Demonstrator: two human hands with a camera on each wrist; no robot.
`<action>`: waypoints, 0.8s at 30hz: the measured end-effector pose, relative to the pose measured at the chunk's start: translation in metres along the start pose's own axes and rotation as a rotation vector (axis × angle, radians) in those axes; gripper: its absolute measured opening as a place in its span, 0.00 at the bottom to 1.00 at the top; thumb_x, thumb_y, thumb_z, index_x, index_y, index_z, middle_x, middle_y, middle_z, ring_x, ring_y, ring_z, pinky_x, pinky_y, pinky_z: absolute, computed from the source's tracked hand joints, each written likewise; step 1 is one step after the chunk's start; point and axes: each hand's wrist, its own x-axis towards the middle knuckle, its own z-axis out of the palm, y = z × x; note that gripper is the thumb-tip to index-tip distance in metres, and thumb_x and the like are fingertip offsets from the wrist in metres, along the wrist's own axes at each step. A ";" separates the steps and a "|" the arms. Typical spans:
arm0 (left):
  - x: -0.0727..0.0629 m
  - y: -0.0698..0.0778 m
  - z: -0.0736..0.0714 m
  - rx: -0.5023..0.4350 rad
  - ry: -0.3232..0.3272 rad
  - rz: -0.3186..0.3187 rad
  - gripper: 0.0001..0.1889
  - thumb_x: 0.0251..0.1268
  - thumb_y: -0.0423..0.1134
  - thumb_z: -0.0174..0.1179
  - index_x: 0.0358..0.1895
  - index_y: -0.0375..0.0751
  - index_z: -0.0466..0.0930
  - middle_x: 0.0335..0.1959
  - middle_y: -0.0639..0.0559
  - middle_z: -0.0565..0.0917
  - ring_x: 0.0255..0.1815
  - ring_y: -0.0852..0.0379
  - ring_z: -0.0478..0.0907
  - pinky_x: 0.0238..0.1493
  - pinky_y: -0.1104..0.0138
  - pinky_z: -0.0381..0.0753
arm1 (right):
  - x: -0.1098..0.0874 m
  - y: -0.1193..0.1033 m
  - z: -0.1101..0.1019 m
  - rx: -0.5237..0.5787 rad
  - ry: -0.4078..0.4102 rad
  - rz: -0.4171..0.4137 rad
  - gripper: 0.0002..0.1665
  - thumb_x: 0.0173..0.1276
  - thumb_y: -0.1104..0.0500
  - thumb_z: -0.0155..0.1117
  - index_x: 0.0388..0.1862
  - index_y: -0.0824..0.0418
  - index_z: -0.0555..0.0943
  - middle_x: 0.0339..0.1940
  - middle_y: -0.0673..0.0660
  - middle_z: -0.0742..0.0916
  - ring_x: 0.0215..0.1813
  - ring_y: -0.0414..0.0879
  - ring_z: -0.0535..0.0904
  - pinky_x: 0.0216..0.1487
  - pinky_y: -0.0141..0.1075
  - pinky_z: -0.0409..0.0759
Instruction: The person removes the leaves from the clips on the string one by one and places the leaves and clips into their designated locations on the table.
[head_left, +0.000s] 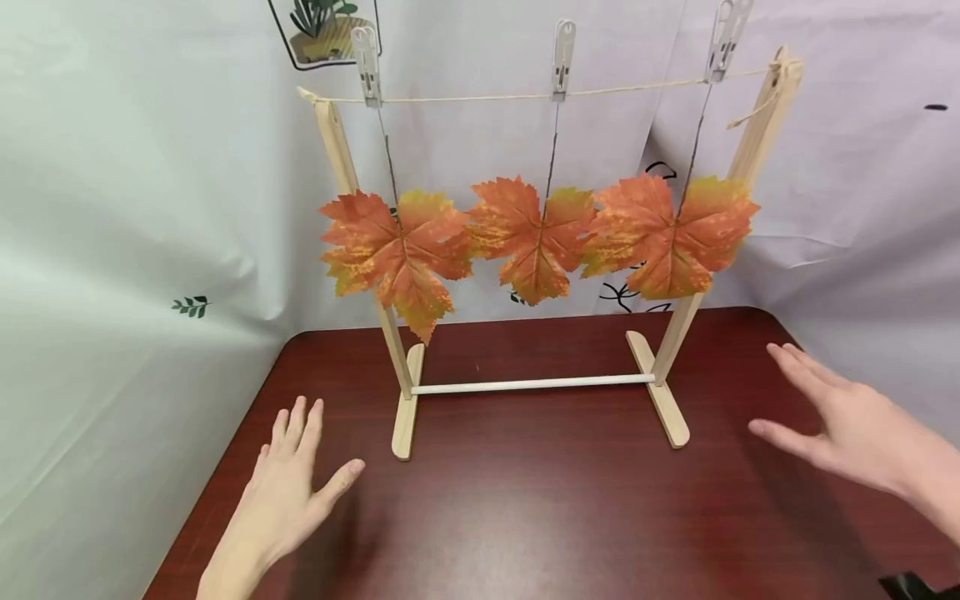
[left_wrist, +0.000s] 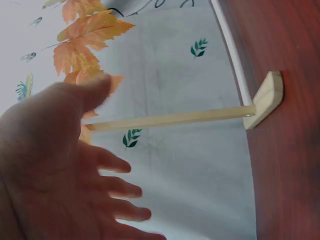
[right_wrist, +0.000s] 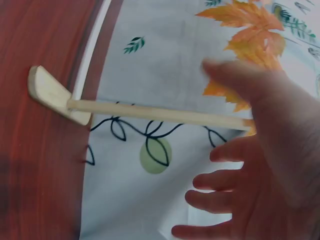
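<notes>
A small wooden rack (head_left: pixel 405 417) stands on the table with a string (head_left: pixel 465 98) tied between its two posts. Three orange-and-yellow artificial leaves, at left (head_left: pixel 405 250), middle (head_left: pixel 536 237) and right (head_left: pixel 671 237), hang by their stems from clear clothespins, one of them the middle clothespin (head_left: pixel 562 62). My left hand (head_left: pixel 281 492), fingers extended and thumb apart, hovers left of the rack and holds nothing. On the other side my right hand (head_left: pixel 862 425) is likewise spread, apart from the rack. Both wrist views show bare palms facing the rack's posts.
The dark red table (head_left: pixel 540 508) extends in front of the rack. Behind and at both sides hangs white cloth (head_left: pixel 150 208) with printed leaves. A white rod (head_left: pixel 532 385) joins the rack's feet low down. Something black (head_left: pixel 911 586) shows at the lower right corner.
</notes>
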 end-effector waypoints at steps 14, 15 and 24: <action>0.036 0.034 -0.033 -0.387 0.540 0.241 0.21 0.57 0.20 0.66 0.56 0.33 0.82 0.42 0.42 0.88 0.36 0.70 0.85 0.28 0.77 0.80 | 0.046 -0.030 -0.030 0.149 0.490 -0.272 0.16 0.64 0.53 0.66 0.45 0.63 0.87 0.28 0.42 0.87 0.30 0.17 0.76 0.30 0.16 0.74; 0.038 0.038 -0.036 -0.435 0.534 0.229 0.20 0.59 0.20 0.64 0.56 0.34 0.82 0.41 0.43 0.88 0.35 0.71 0.85 0.27 0.76 0.81 | 0.049 -0.034 -0.032 0.168 0.488 -0.278 0.15 0.63 0.58 0.68 0.46 0.63 0.87 0.30 0.41 0.87 0.30 0.18 0.77 0.31 0.17 0.74; 0.066 0.062 -0.059 -0.809 0.507 0.143 0.14 0.65 0.22 0.60 0.53 0.32 0.83 0.38 0.49 0.88 0.30 0.55 0.87 0.23 0.63 0.84 | 0.071 -0.074 -0.051 0.426 0.377 -0.252 0.25 0.54 0.79 0.70 0.50 0.63 0.85 0.32 0.43 0.89 0.25 0.31 0.84 0.20 0.25 0.78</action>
